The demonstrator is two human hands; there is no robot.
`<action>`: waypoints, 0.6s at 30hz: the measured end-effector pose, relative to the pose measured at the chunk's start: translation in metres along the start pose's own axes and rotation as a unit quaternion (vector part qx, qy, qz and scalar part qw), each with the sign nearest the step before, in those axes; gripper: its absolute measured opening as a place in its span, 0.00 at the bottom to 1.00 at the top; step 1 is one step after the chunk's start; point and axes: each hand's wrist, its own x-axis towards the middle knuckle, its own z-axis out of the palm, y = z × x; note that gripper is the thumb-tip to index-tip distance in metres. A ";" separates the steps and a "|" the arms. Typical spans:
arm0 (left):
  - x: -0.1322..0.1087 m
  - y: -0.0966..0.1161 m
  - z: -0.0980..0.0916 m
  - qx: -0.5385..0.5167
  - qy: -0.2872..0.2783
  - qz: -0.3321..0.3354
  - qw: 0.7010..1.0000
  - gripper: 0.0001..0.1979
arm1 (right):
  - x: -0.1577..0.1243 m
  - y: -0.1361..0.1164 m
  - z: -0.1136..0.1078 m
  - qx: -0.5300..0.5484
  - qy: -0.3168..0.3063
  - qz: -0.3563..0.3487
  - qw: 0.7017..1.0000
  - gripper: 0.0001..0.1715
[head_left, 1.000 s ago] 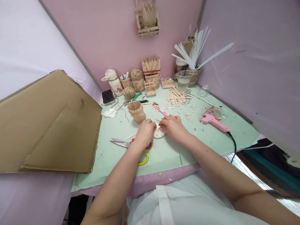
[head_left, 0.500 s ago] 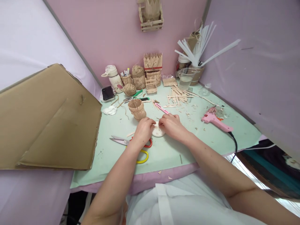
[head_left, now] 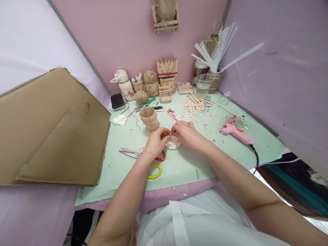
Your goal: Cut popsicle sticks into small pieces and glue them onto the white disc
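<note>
Over a small round white dish (head_left: 173, 144) my left hand (head_left: 158, 140) and my right hand (head_left: 186, 132) meet at the fingertips. Both are closed in a pinch; whatever lies between the fingers is too small to make out. Pale bits lie in the dish. Just beyond my left hand stands a wooden-stick cup (head_left: 149, 119) with a scalloped rim. Scissors (head_left: 132, 153) with one red and one yellow handle loop lie partly under my left wrist. A pink pen-like tool (head_left: 174, 116) rests behind my right hand.
A pink glue gun (head_left: 237, 132) lies at right, its cord running off the edge. Craft sticks (head_left: 195, 104) are piled at the back, near a cup of water (head_left: 203, 87). A large cardboard sheet (head_left: 58, 136) leans at left. Twine balls (head_left: 141, 97) and a bottle (head_left: 124, 85) line the wall.
My fingertips have come together above the far rim of the dish, where before they were apart over it. The view has shifted slightly.
</note>
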 end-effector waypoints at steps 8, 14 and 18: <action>-0.001 0.000 -0.006 -0.034 0.081 -0.040 0.995 0.11 | 0.014 0.003 0.002 0.011 0.006 -0.023 1.000 0.10; -0.001 0.004 -0.008 0.019 0.101 -0.035 0.994 0.09 | 0.006 0.001 0.001 -0.011 -0.029 -0.038 0.999 0.10; 0.000 0.004 -0.009 0.010 0.113 -0.041 0.993 0.08 | 0.005 -0.004 0.003 -0.013 -0.039 -0.041 0.998 0.10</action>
